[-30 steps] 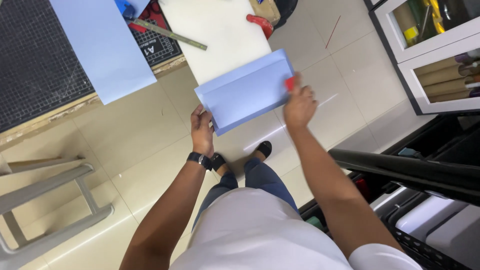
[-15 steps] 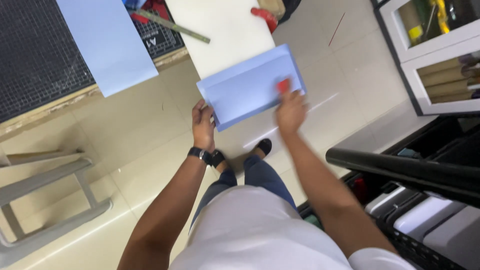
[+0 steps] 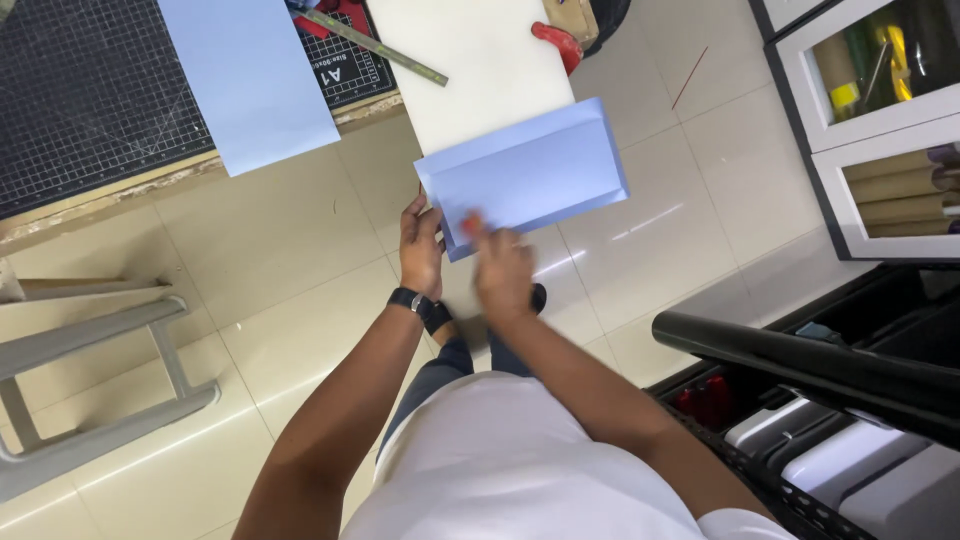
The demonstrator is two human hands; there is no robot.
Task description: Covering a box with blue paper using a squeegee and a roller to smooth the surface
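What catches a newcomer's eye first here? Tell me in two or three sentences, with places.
First the folded light-blue paper at centre, its near left corner held by the left hand while the right hand presses something small and red on its near edge. Next, a second light-blue sheet lies over the black cutting mat at upper left. A metal ruler lies slantwise at the top.

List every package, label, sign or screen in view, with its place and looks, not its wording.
Cutting mat: top left, black with a white grid and a white printed size mark at its corner.
Tubes: right cabinet, brown cardboard rolls lying flat.
No screens or signs show.
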